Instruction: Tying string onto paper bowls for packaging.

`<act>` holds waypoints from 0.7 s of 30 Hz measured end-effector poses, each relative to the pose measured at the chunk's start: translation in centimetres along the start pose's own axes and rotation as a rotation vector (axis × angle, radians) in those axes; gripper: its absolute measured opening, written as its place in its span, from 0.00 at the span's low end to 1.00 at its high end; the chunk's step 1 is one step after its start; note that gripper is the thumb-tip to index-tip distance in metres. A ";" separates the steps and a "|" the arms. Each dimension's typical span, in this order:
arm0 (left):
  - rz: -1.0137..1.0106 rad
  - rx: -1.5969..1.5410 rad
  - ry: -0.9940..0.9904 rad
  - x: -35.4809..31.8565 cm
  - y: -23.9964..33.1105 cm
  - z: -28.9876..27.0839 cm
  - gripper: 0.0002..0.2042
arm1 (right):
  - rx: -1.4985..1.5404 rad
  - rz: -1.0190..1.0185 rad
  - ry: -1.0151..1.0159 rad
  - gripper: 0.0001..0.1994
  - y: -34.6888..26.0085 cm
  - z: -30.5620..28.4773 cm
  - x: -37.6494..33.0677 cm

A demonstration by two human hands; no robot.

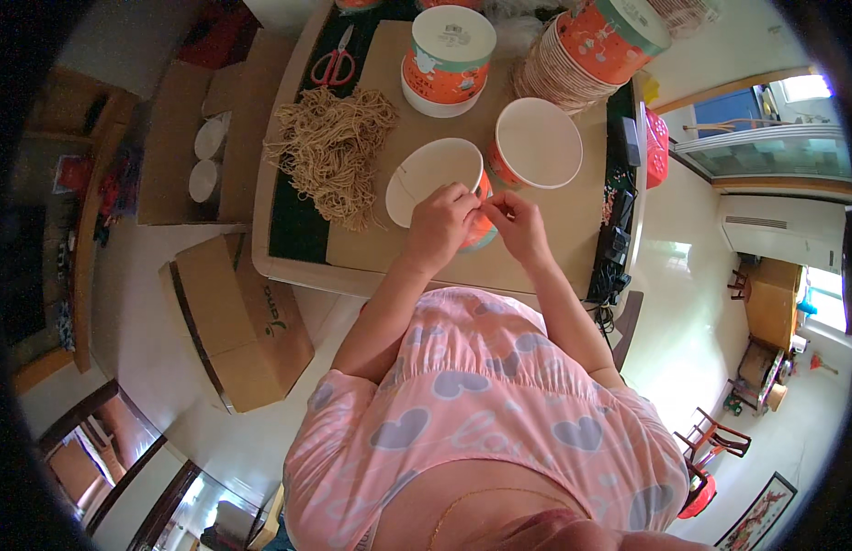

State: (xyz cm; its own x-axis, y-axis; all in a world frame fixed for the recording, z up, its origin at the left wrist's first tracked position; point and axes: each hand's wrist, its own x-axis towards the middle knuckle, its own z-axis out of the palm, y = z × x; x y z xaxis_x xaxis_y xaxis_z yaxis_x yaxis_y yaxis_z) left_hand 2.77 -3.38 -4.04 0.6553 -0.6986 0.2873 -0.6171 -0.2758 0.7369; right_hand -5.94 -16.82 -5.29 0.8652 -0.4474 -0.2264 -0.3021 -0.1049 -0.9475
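A white-lined orange paper bucket (pixel 430 172) lies tilted at the table's near side, its mouth turned up and to the left. My left hand (pixel 443 223) is closed on its rim and side. Close beside it, my right hand (pixel 518 225) pinches at the bucket's orange wall; what its fingertips hold is too small to make out. A thin line shows inside the bucket near the far rim. Just right of it stands another open paper bucket (pixel 538 144). To the left lies a loose heap of tan string (pixel 332 151).
Red-handled scissors (pixel 334 66) lie beyond the string. An upside-down bucket stack (pixel 449 60) and a leaning nested stack (pixel 582 55) stand at the back. Black adapters and cables (pixel 615 246) line the right edge. Cardboard boxes (pixel 237 321) sit on the floor at left.
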 end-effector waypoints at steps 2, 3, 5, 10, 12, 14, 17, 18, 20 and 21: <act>0.004 0.030 -0.026 0.1 -0.1 -0.1 0.06 | -0.050 -0.031 -0.021 0.04 -0.3 -0.2 0.0; 0.004 0.030 -0.024 0.1 -0.2 -0.1 0.06 | -0.051 -0.032 -0.022 0.04 -0.6 -0.2 -0.1; -0.017 0.017 -0.015 0.0 -0.4 0.0 0.06 | -0.106 -0.075 -0.021 0.03 -1.1 -0.2 -0.5; -0.007 -0.027 -0.013 0.2 0.0 0.0 0.04 | -0.156 -0.188 0.062 0.05 -1.2 0.2 -0.9; -0.010 -0.028 -0.007 0.2 0.1 0.0 0.03 | -0.201 -0.243 0.110 0.05 -1.1 0.2 -0.9; -0.036 -0.064 -0.065 0.2 0.2 -0.3 0.06 | -0.266 -0.327 0.148 0.04 -1.1 0.2 -0.8; -0.057 -0.104 -0.050 0.3 0.0 -0.3 0.05 | -0.230 -0.323 0.145 0.03 -1.4 0.2 -0.8; -0.056 -0.104 -0.050 0.3 0.0 -0.3 0.05 | -0.229 -0.324 0.146 0.03 -1.3 0.3 -0.7; -0.183 -0.207 0.031 0.3 0.1 -0.2 0.04 | -0.217 -0.273 0.155 0.04 -0.9 0.3 -0.4; -0.181 -0.207 0.031 0.2 -0.1 0.0 0.04 | -0.216 -0.274 0.157 0.04 -0.5 0.4 -0.1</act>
State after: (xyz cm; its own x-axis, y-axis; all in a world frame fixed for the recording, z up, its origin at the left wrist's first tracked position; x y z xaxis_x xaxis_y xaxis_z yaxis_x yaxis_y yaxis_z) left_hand 3.01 -3.50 -4.02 0.7618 -0.6289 0.1554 -0.3887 -0.2519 0.8863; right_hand -5.68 -16.34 -4.88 0.8590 -0.5055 0.0816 -0.1602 -0.4166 -0.8949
